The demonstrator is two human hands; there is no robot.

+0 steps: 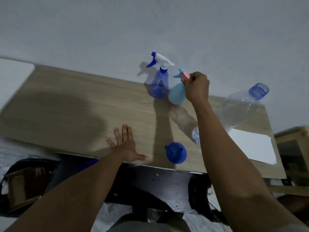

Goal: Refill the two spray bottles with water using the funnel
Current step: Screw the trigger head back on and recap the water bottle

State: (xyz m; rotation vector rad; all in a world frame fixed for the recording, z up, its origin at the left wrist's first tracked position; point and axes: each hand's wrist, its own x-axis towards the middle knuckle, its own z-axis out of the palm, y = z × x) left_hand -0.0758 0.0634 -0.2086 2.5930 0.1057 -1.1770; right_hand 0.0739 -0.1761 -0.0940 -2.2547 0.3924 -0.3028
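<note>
L spray bottle (pixel 159 84) beside R spray bottle (pixel 177 95) at table (pixel 66 106) back, funnel (pixel 175 153) in front (near edge), water bottle (pixel 239 108) far rt

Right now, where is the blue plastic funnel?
In the head view, the blue plastic funnel lies near the front edge of the wooden table, just right of the left hand.

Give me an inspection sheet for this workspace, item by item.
Surface: wooden table, shadowed at left.
Job's things: blue spray bottle upright, head on; pale blue spray bottle beside it; funnel lying near the front edge; water bottle uncapped, at right.
Clutter: white sheet at the right corner; white board at the left end.
Hands: left hand flat on the table; right hand grips the pale bottle's pink head with curled fingers.
Cables: nothing seen.
Surroundings: grey wall; wooden box at right.
</note>
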